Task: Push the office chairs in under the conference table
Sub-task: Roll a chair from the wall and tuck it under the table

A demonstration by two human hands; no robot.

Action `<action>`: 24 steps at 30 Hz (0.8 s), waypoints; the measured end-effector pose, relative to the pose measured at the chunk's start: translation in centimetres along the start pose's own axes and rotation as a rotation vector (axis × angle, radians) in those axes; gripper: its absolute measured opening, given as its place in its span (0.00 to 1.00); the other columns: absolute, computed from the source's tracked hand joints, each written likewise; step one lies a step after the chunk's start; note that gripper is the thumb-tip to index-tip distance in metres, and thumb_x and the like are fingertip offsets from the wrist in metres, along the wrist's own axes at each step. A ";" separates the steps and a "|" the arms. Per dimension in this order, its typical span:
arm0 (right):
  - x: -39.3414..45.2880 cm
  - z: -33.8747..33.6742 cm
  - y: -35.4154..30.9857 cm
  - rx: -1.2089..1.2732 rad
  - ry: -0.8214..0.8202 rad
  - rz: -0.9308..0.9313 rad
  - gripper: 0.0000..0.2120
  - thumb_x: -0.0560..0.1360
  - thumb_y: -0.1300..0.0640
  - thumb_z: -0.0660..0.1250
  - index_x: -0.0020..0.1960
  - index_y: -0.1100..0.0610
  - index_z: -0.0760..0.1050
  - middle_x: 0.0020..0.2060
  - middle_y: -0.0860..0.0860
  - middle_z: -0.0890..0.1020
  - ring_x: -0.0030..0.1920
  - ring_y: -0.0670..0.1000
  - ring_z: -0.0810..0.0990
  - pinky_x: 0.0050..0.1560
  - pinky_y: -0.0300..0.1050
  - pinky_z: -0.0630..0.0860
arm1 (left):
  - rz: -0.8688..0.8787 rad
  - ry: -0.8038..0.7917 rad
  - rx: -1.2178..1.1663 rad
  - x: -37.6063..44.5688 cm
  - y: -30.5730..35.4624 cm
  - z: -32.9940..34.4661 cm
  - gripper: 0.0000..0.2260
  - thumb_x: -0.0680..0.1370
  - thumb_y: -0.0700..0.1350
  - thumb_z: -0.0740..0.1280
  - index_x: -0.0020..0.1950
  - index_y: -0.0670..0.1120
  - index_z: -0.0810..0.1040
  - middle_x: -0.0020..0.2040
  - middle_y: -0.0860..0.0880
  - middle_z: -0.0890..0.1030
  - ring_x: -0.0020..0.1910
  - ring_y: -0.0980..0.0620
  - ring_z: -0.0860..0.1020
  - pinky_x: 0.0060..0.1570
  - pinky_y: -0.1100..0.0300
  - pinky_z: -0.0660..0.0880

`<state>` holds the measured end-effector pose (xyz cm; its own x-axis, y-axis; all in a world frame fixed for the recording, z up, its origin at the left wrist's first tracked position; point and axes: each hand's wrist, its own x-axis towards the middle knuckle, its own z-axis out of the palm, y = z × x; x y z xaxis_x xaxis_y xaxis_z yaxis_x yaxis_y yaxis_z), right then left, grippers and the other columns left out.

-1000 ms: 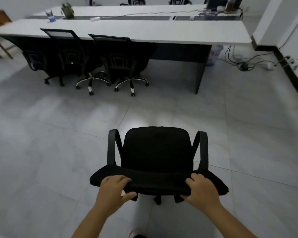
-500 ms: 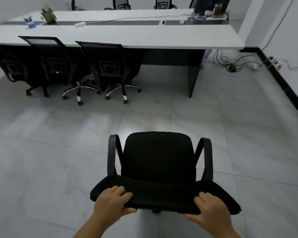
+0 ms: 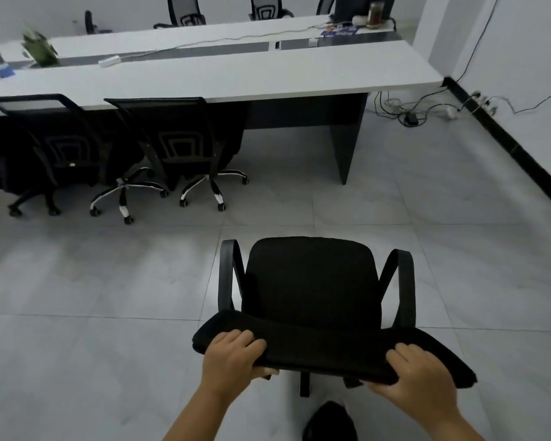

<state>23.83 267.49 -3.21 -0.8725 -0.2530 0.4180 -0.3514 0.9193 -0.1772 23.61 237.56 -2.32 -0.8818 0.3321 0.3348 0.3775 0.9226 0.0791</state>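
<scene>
Both hands on the loose chair's back, out on the floor

The left hand [image 3: 233,358] and right hand [image 3: 422,374] curl over the top edge of the black office chair [image 3: 312,291], well short of the white tabletop [image 3: 268,74]; two chairs [image 3: 185,144] sit tucked under it.

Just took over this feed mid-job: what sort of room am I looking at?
Most likely an office meeting room: a long white conference table, mesh office chairs tucked under it, and power cables along the wall.

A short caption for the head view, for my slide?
Both hands grip an office chair, facing the conference table.
</scene>
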 end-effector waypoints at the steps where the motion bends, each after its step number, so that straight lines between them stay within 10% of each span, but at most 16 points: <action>1: 1.2 0.4 0.3 -0.019 -0.016 0.003 0.32 0.72 0.32 0.48 0.24 0.55 0.70 0.21 0.48 0.71 0.21 0.48 0.71 0.27 0.33 0.59 | -0.001 0.013 -0.006 1.2 -0.6 0.6 0.30 0.75 0.67 0.46 0.31 0.52 0.79 0.27 0.56 0.78 0.26 0.57 0.76 0.33 0.69 0.71; 7: 9.4 2.7 3.5 -0.021 -0.205 0.083 0.22 0.46 0.44 0.81 0.25 0.55 0.71 0.21 0.48 0.72 0.21 0.46 0.70 0.29 0.26 0.50 | -0.013 0.010 -0.023 9.8 -3.9 3.0 0.31 0.74 0.68 0.44 0.29 0.51 0.78 0.26 0.56 0.77 0.26 0.57 0.76 0.31 0.69 0.72; 24: 30.5 9.8 14.3 -0.011 -0.128 0.074 0.20 0.57 0.35 0.62 0.23 0.52 0.68 0.20 0.46 0.70 0.21 0.44 0.69 0.32 0.25 0.47 | -0.008 -0.013 -0.042 30.9 -10.5 10.3 0.31 0.75 0.68 0.44 0.28 0.53 0.76 0.26 0.58 0.76 0.25 0.60 0.74 0.31 0.71 0.68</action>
<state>-11.16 269.95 -1.72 -0.9323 -0.2202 0.2871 -0.2816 0.9398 -0.1936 -10.51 240.19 -2.46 -0.8883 0.3277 0.3218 0.3820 0.9162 0.1215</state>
